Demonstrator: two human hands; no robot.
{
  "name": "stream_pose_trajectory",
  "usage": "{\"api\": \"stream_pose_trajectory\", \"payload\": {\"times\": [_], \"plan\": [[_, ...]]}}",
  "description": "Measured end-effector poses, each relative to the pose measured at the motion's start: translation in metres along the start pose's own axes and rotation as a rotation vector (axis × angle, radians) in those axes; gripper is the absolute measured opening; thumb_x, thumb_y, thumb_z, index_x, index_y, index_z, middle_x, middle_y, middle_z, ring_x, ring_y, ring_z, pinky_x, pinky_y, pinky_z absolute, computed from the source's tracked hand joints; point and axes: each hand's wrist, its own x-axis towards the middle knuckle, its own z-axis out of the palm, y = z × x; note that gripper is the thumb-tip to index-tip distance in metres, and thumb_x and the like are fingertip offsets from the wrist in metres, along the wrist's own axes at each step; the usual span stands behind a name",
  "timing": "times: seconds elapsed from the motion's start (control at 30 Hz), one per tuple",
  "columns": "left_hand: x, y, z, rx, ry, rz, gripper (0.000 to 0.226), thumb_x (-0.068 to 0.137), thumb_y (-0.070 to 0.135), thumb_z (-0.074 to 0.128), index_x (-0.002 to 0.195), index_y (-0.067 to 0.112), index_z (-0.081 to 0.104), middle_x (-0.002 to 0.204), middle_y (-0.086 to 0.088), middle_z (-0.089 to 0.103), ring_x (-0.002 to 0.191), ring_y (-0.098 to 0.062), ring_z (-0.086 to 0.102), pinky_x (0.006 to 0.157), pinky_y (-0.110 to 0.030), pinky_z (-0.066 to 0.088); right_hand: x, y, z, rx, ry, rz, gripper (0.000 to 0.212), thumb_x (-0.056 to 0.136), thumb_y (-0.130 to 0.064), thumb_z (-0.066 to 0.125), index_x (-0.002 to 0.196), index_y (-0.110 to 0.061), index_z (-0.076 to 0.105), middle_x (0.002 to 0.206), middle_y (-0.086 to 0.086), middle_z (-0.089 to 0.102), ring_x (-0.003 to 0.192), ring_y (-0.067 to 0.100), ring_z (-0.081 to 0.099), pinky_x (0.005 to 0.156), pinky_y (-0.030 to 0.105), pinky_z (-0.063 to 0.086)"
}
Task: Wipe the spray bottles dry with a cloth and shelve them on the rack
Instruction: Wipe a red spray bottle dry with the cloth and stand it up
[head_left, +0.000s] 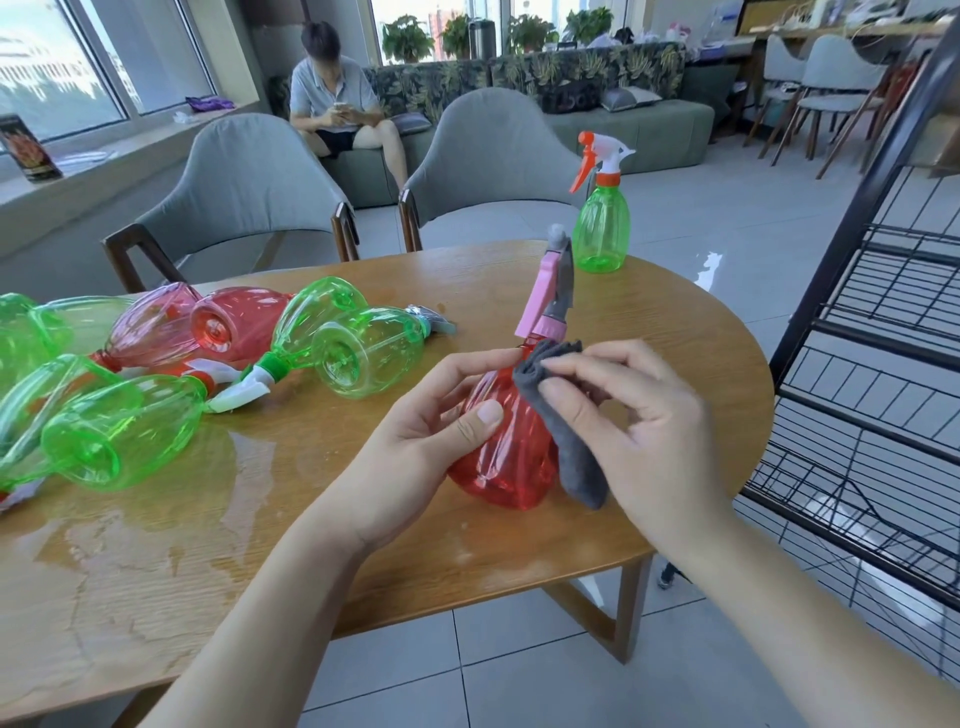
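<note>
While the left hand (441, 415) grips a red spray bottle (506, 457) just above the table (363, 519), the right hand (639, 421) pinches a grey cloth (561, 421) against its neck; turning it would help. Roughly eight bottles lie wet; one green bottle (602, 228) stands. Rack (872, 364) right.

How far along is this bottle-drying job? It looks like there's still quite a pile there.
Barely started. The wire rack shows no bottles. One green bottle stands upright apart, perhaps already wiped. In hand: the left hand holds a red bottle while the right hand rubs it with a grey cloth. The pile of bottles lies waiting on the wet table.
</note>
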Motion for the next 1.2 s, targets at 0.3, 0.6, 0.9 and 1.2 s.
{"api": "stream_pose_trajectory", "payload": {"times": [0.3, 0.6, 0.9, 1.2], "plan": [[-0.001, 0.003, -0.001, 0.061, -0.004, 0.015, 0.037, 0.102, 0.028, 0.06, 0.138, 0.026, 0.063, 0.141, -0.009, 0.066, 0.131, -0.038, 0.063, 0.105, -0.056, 0.053, -0.01, 0.003, 0.0, -0.065, -0.033, -0.074, 0.018, 0.092, -0.015, 0.076, 0.109, -0.01, 0.081, 0.103, -0.001, 0.068, 0.096, 0.007, 0.066, 0.085, 0.012, 0.048], [0.0, 0.0, 0.004, 0.013, 0.07, 0.01, 0.031, 0.105, 0.026, 0.057, 0.136, 0.027, 0.064, 0.133, -0.012, 0.068, 0.115, -0.033, 0.07, 0.089, -0.045, 0.06, -0.013, 0.002, 0.004, -0.089, -0.064, -0.169, 0.016, 0.092, -0.012, 0.079, 0.107, -0.007, 0.081, 0.101, 0.003, 0.069, 0.096, 0.01, 0.067, 0.086, 0.019, 0.051], [0.002, 0.0, 0.001, 0.01, 0.118, -0.001, 0.037, 0.102, 0.032, 0.062, 0.139, 0.028, 0.061, 0.126, -0.034, 0.061, 0.105, -0.032, 0.07, 0.088, -0.042, 0.056, -0.027, 0.003, 0.01, -0.2, -0.207, -0.431, 0.012, 0.094, -0.011, 0.08, 0.103, -0.005, 0.082, 0.094, 0.006, 0.067, 0.087, 0.02, 0.061, 0.082, 0.029, 0.052], [-0.003, 0.004, -0.005, -0.01, 0.096, -0.018, 0.036, 0.106, 0.021, 0.054, 0.142, 0.023, 0.058, 0.119, -0.02, 0.073, 0.097, -0.027, 0.074, 0.074, -0.033, 0.059, -0.028, 0.005, 0.01, -0.161, -0.162, -0.381, 0.013, 0.092, -0.011, 0.081, 0.105, -0.006, 0.082, 0.096, 0.007, 0.068, 0.087, 0.021, 0.065, 0.084, 0.022, 0.052]]}}
